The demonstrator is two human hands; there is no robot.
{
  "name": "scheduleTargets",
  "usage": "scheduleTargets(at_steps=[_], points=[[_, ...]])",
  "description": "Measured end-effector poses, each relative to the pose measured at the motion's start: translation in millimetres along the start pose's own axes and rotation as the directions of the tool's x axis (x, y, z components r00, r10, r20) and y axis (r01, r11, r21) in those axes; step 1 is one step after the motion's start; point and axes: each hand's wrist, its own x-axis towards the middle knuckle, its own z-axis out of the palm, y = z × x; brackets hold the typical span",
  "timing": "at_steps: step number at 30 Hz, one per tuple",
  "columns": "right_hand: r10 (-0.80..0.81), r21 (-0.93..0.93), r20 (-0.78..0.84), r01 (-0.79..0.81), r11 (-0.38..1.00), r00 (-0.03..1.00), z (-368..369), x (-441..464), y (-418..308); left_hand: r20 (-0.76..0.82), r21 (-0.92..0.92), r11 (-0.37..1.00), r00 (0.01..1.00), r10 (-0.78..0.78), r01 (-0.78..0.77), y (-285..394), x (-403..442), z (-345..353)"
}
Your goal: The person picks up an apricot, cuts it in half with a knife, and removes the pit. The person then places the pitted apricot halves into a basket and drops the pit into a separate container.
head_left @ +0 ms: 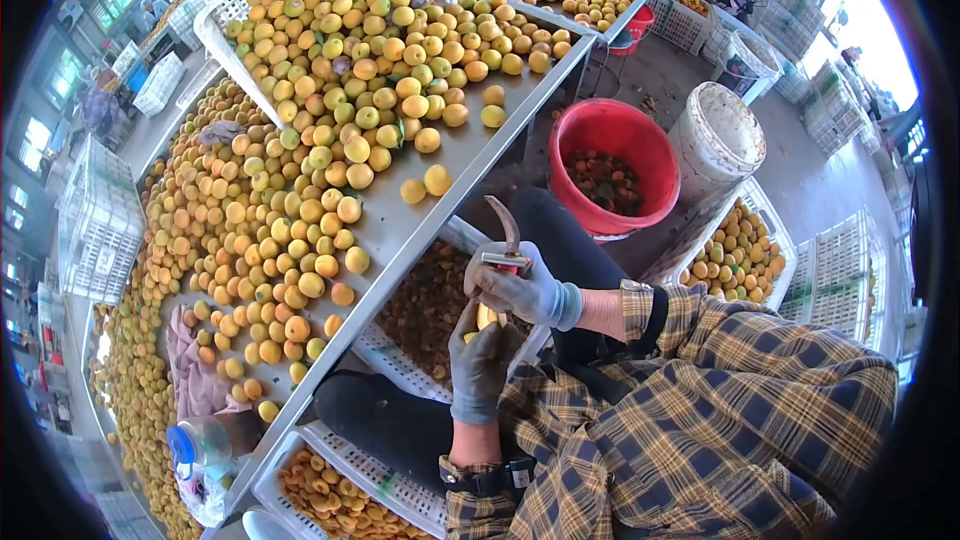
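My left hand [480, 360], in a grey glove, is closed around a yellow-orange fruit [487, 318], mostly covered by the fingers. My right hand [525, 288], also gloved, grips a tool [505, 259] with a metal part, a bit of red and a curved brown piece sticking up. Both hands are close together at the fruit, above a white crate [430, 310] of dark scraps. Beside them, many apricot-like fruits [300, 210] cover a metal-edged table [400, 225].
A red bucket [615, 230] with dark pieces and a stained white bucket [720, 130] stand beyond the hands. Crates of whole fruit [735, 255] and cut fruit [335, 500] flank the legs. A blue-lidded jar [215, 440] sits near the table edge. Other people are farther back.
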Motion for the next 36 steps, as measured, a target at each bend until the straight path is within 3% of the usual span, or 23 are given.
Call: scheduleTargets(at_steps=[2,3,5,7,10,12,16,17,18,19,21,23,25,26,27,29,31,33,34,35,36], points=[[0.041,0.052,-0.021,-0.04,0.998,0.999,0.7,-1.4,0.5,-0.137,-0.019,0.999,0.99,0.023,-0.025,4.3,-1.6,13.3],[-0.027,0.056,-0.051,0.03,0.998,0.998,1.3,-0.7,-0.1,-0.14,-0.017,0.999,0.99,0.028,-0.03,3.0,-0.7,10.3],[-0.096,0.062,-0.081,0.101,0.993,0.992,4.1,0.8,-1.3,0.086,-0.21,0.978,0.996,0.022,-0.004,-2.0,3.2,-1.9],[-0.084,0.237,-0.104,0.107,0.966,0.991,6.3,1.8,-4.1,0.081,-0.248,0.968,0.997,-0.013,0.033,-3.8,4.2,-8.8],[-0.121,0.148,-0.098,0.135,0.98,0.988,9.4,2.4,-6.7,0.169,-0.21,0.977,0.986,0.016,0.02,-3.7,3.5,-3.9],[-0.132,0.006,-0.102,0.133,0.991,0.986,10.0,0.8,-5.3,-0.107,-0.361,0.933,0.993,-0.04,-0.001,-0.7,-1.6,11.6],[-0.153,-0.046,-0.107,0.149,0.988,0.982,14.4,0.1,8.0,-0.014,-0.309,0.941,0.99,0.143,-0.14,-17.3,2.4,-9.2],[-0.159,-0.128,-0.112,0.144,0.981,0.981,13.2,0.7,12.3,0.001,0.277,0.882,0.918,0.396,-0.38,-22.1,6.2,-14.7],[-0.166,-0.211,-0.117,0.139,0.968,0.979,13.6,1.2,15.5,0.154,0.749,0.467,0.809,0.567,-0.47,-25.9,7.4,-19.6],[-0.157,-0.205,-0.108,0.133,0.97,0.982,16.2,1.9,18.8,0.144,0.753,0.466,0.807,0.573,-0.465,-29.1,6.7,-25.2],[-0.208,-0.19,-0.134,0.18,0.965,0.969,21.5,4.0,24.2,0.296,0.877,0.093,0.682,0.668,-0.472,-26.5,8.0,-25.7],[-0.159,-0.193,-0.115,0.134,0.972,0.981,21.4,2.5,26.3,0.234,0.884,0.166,0.723,0.651,-0.436,-23.6,11.9,-25.2],[-0.28,-0.467,0.094,0.291,0.835,0.955,20.2,1.9,32.6,0.268,0.919,0.066,0.739,0.618,-0.389,-27.2,13.6,-27.7],[-0.245,-0.437,0.111,0.268,0.859,0.963,22.0,0.7,35.8,-0.063,0.805,0.487,0.768,0.637,-0.338,-37.8,14.1,-18.9],[-0.24,-0.436,0.111,0.264,0.86,0.964,23.7,1.6,36.8,-0.068,0.805,0.49,0.769,0.636,-0.335,-35.6,16.3,-19.4],[-0.19,-0.312,0.003,0.181,0.933,0.982,24.9,4.6,38.1,0.323,0.925,-0.101,0.62,0.715,-0.366,-29.8,18.4,-22.3],[-0.174,-0.322,0.05,0.181,0.929,0.983,21.0,7.8,45.6,0.301,0.931,-0.057,0.671,0.678,-0.359,-30.7,14.1,-26.7],[-0.095,-0.26,0.055,0.106,0.96,0.994,19.6,11.0,52.3,0.215,0.92,0.129,0.753,0.622,-0.369,-34.0,11.5,-36.9],[0.07,-0.046,0.037,-0.068,0.997,0.997,13.7,12.6,52.9,0.07,0.859,0.366,0.79,0.609,-0.358,-39.9,11.3,-36.5],[0.22,0.096,0.054,-0.224,0.97,0.974,7.9,16.9,50.6,0.067,0.859,0.369,0.793,0.606,-0.355,-39.8,11.5,-37.7],[0.241,0.091,0.047,-0.245,0.965,0.969,5.3,16.9,49.6,0.094,0.839,0.396,0.818,0.568,-0.372,-38.2,13.1,-41.8]])
